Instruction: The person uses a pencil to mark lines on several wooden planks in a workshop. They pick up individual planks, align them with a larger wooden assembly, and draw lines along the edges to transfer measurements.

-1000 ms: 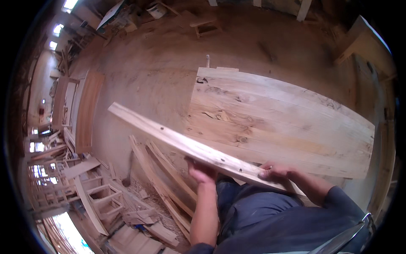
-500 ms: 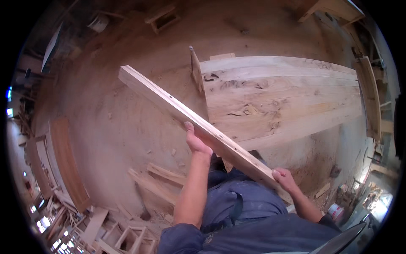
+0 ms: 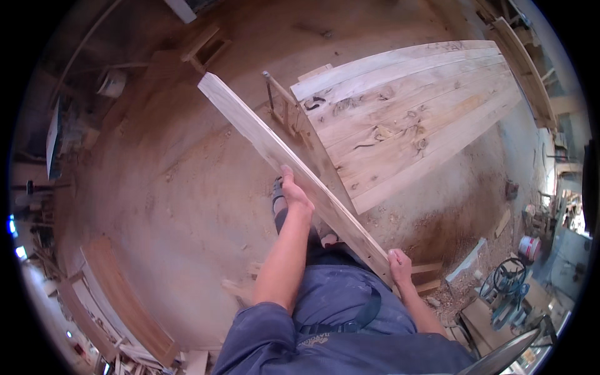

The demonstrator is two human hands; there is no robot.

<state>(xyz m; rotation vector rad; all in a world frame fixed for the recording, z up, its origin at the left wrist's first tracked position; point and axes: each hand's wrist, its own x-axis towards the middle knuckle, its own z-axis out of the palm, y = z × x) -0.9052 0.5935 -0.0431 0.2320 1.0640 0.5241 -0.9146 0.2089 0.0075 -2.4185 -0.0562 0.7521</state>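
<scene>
Slantwise in front of my body I hold a long pale wooden board. My left hand grips it near its middle from below, thumb up along the near face. Close to the board's near right end, my right hand is closed over the edge. Just beyond the board lies a wide panel of several joined planks with dark knots, raised on a wooden trestle. A gap shows between the held board and the panel's near left corner.
A brown wooden panel lies at the left among other boards. A white bucket stands far left, a small wooden frame beside it. Right of me are a red-and-white bucket, a machine with a wheel and shavings on the floor.
My body has turned and stepped, so the panel now appears higher and more tilted. The board in my hands slants more steeply. Both hands keep their grip, and my foot has come into view.
</scene>
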